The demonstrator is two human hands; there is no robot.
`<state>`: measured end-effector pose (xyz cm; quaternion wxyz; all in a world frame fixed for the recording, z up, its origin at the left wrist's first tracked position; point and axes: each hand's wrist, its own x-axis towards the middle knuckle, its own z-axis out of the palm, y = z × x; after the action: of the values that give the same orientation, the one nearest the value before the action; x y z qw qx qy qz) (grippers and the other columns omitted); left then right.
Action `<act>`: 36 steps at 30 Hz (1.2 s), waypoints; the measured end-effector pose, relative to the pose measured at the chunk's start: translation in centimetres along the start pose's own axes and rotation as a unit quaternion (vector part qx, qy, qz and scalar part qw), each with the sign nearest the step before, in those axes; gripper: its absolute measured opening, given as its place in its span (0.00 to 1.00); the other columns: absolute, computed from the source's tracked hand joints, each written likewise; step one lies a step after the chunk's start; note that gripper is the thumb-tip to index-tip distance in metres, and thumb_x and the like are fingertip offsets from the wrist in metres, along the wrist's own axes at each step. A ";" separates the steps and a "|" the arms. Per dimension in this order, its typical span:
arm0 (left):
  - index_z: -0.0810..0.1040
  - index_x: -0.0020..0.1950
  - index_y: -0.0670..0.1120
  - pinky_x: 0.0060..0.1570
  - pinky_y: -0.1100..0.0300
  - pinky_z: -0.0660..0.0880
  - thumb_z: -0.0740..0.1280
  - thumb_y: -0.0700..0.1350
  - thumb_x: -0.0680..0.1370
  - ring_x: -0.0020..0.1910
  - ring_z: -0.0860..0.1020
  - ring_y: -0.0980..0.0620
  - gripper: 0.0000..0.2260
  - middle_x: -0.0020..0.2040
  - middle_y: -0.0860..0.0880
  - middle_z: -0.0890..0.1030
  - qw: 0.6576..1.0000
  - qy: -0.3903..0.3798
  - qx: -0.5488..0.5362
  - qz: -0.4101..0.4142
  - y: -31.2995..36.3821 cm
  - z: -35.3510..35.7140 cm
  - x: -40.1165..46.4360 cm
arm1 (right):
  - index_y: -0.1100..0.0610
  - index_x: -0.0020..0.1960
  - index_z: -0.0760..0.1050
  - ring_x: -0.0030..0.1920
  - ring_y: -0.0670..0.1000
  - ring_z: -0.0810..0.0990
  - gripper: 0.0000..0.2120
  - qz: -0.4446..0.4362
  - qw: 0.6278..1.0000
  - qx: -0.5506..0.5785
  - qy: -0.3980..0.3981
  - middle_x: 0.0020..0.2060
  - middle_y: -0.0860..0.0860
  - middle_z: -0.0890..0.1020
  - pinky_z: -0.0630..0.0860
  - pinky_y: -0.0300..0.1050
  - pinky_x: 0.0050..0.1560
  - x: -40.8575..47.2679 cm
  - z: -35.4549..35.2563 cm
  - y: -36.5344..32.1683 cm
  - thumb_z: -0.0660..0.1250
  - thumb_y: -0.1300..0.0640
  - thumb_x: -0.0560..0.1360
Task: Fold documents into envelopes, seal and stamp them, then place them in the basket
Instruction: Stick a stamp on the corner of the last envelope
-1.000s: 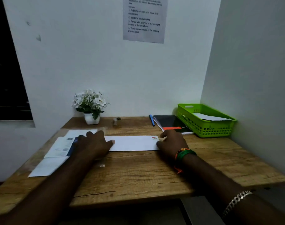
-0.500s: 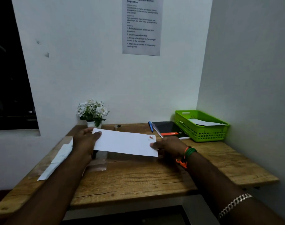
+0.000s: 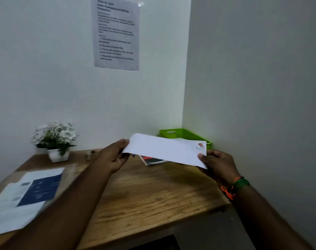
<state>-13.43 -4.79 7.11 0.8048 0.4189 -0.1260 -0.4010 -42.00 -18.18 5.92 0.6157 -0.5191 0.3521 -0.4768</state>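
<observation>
A white envelope (image 3: 164, 150) with a red stamp (image 3: 200, 145) in its top right corner is held in the air above the wooden desk (image 3: 150, 193). My left hand (image 3: 113, 156) pinches its left end and my right hand (image 3: 218, 164) pinches its lower right corner. Just behind the envelope, in the far right corner, stands the green basket (image 3: 185, 134), partly hidden by the envelope. Loose documents (image 3: 25, 195), white sheets and a blue one, lie at the desk's left edge.
A white pot of white flowers (image 3: 54, 139) stands at the back left. A dark notebook (image 3: 152, 161) lies under the raised envelope. An instruction sheet (image 3: 116, 33) hangs on the back wall. A wall closes the right side.
Both hands lifted the envelope off the desk and carried it up and to the right, toward the green basket. My view turned to the right.
</observation>
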 end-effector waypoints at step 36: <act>0.75 0.72 0.44 0.70 0.60 0.64 0.68 0.43 0.78 0.69 0.73 0.49 0.22 0.70 0.48 0.75 0.634 -0.075 0.635 0.435 -15.0 10.4 5.2 | 0.54 0.35 0.75 0.45 0.55 0.82 0.17 -0.155 0.923 -0.315 0.159 0.36 0.47 0.82 0.75 0.44 0.46 12.1 1.4 3.6 0.74 0.41 0.70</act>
<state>-23.80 -19.61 1.19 0.4094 0.6915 -0.5774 0.1445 -36.36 -29.24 3.42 0.2742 -0.6519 0.4926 -0.5071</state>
